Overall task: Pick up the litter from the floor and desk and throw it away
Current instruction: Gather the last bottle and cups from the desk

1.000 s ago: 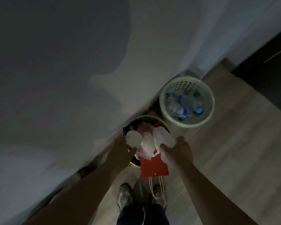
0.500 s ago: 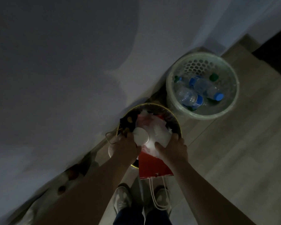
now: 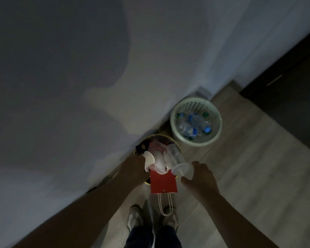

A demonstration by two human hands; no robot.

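Litter sat heaped on top of an overfull dark bin by the wall, not down inside it. Nearest were the person's shoes on the wood floor, toes at the bin. White cord handles dangled from a red paper bag that hung over the bin's near rim, likely because there was no room left for it.

Left hand sat against a white paper cup at the pile's left edge, probably steadying it so it would not roll off. Its fingers were hidden behind cup and pile, so I cannot tell if they were pinching or loose. Right hand hung just beside the lid end of a clear plastic cup, fingers spread and holding nothing. Whether they touched the cup or were just clear of it was hard to say. The cup lay tilted on the heap, lid toward the person, with crumpled white wrap between the two cups.

Further off, a pale mesh basket stood just beside the bin and held plastic bottles, apparently a separate bottle bin. The wall was behind.

Half a second before, the right hand had been pressed over the clear cup and pile. It had since drawn back and opened, leaving the cup exposed. Left hand stayed at the paper cup, and the red bag was unchanged over the rim.
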